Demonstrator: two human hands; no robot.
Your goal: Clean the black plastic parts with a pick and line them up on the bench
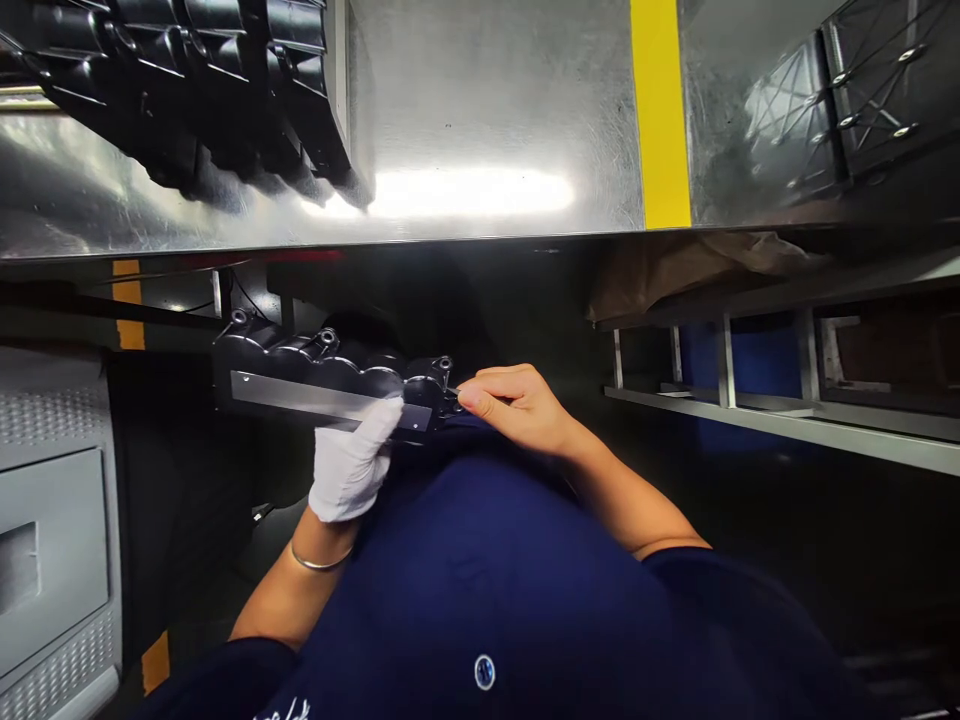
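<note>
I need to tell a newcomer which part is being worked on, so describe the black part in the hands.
Below the front edge of the steel table, just above the blue shirt, lies a long black plastic part with scalloped humps and bolt holes. Unlike the stacked parts on the table, the gloved left hand grips it and the bare right hand touches its end.

Steel table [480, 120] — yellow stripe [660, 110]

Two hands [352, 465], one black part [330, 375]
</note>
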